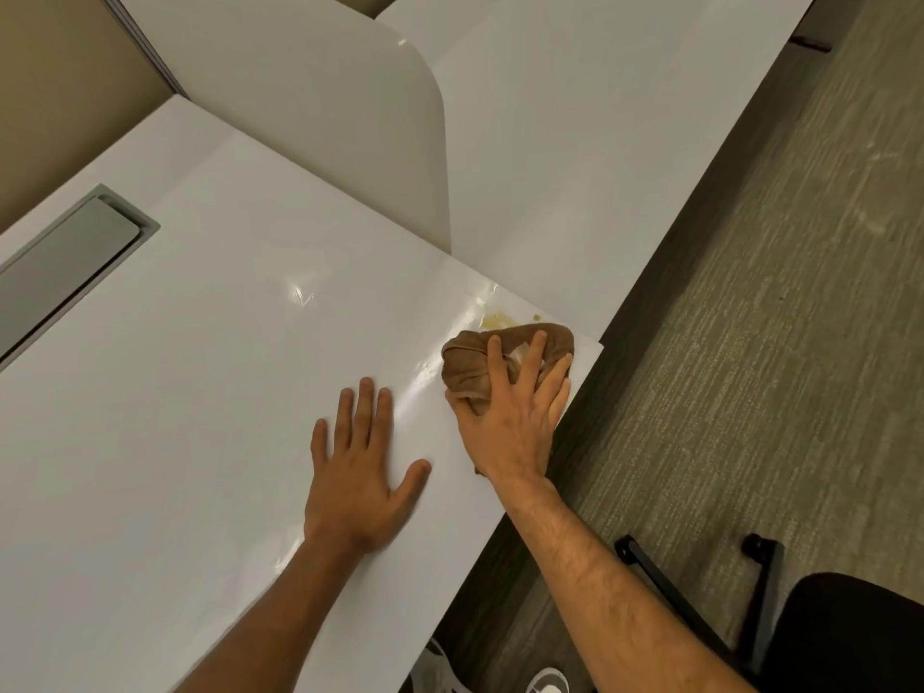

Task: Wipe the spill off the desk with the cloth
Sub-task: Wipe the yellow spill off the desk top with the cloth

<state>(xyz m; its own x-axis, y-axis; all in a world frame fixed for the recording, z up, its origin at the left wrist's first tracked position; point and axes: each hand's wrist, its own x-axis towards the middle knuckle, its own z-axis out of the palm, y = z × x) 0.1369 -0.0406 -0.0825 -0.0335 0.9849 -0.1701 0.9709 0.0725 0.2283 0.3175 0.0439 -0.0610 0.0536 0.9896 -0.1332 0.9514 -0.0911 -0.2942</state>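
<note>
A bunched brown cloth (470, 362) lies on the white desk (200, 392) near its right corner. My right hand (515, 417) presses down on the cloth, fingers spread over it and gripping it. Just beyond the cloth a small yellowish spill (497, 320) shows on the desk, with a tiny spot to its right. Wet streaks shine on the surface to the left of the cloth. My left hand (360, 477) rests flat on the desk, palm down, fingers apart, holding nothing, about a hand's width left of the cloth.
A grey cable hatch (70, 262) is set into the desk at the far left. A white rounded divider panel (325, 122) stands behind, with a second desk (575, 142) beyond it. Carpet (775, 292) lies to the right, and a black chair (840, 637) at the lower right.
</note>
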